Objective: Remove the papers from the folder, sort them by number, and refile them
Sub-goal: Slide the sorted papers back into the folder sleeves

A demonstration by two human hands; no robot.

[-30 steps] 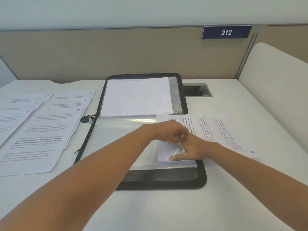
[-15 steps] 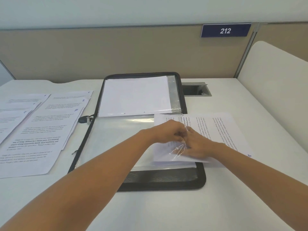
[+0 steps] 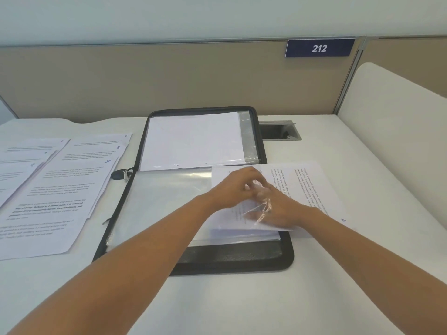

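Observation:
A black zip folder (image 3: 232,267) lies open in the middle of the desk. Its near half holds a clear plastic sleeve (image 3: 164,204); the far half shows a white sheet (image 3: 193,139) in another sleeve. A printed sheet marked 4 (image 3: 307,187) lies sideways, its left part inside the near sleeve's right opening, the rest sticking out over the desk. My left hand (image 3: 237,187) pinches the sleeve's edge with curled fingers. My right hand (image 3: 280,209) lies flat on the sheet, its fingertips under the shiny plastic.
Several numbered printed sheets (image 3: 60,189) are fanned out on the desk left of the folder. A recessed cable port (image 3: 278,131) sits behind the folder's right corner. A beige partition with a 212 sign (image 3: 319,48) is at the back, and a white side panel (image 3: 391,131) at the right.
The sheet marked 4 has slid left, further into the clear sleeve, with my right hand on it. My left hand stays at the sleeve's edge.

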